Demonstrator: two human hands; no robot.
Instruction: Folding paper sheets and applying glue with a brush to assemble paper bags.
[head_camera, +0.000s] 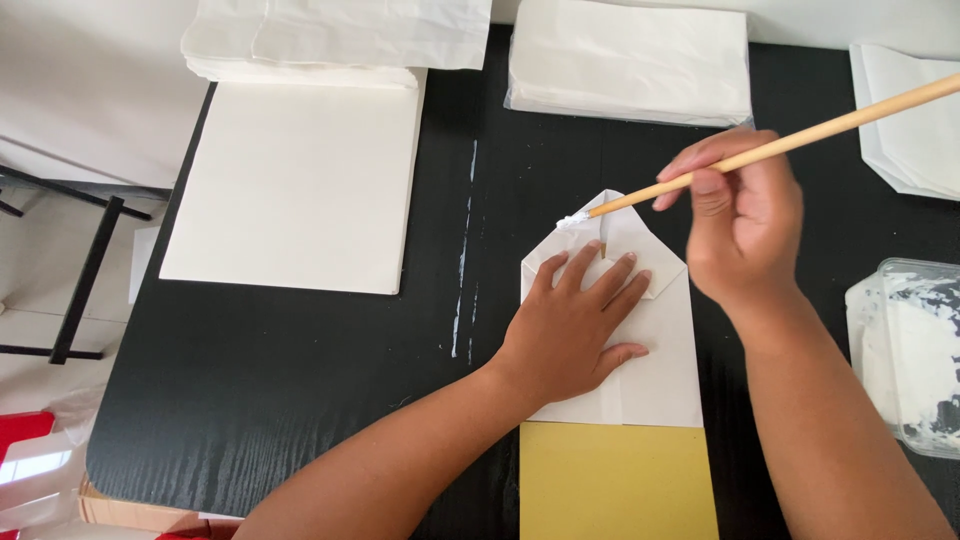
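My left hand (573, 322) lies flat, fingers spread, on a folded white paper piece (660, 350) with a pointed top on the black table (300, 380). My right hand (745, 220) grips a thin wooden brush (800, 140). Its white, glue-coated tip (572, 220) touches the upper left fold of the paper. A yellow card (615, 480) sits under the paper's lower end, toward me.
A stack of cream sheets (300, 180) lies at the left. White paper piles (630, 60) sit at the back, more (910, 120) at the right. A clear tub of white glue (910, 350) stands at the right edge. White glue streaks (463, 260) mark the table.
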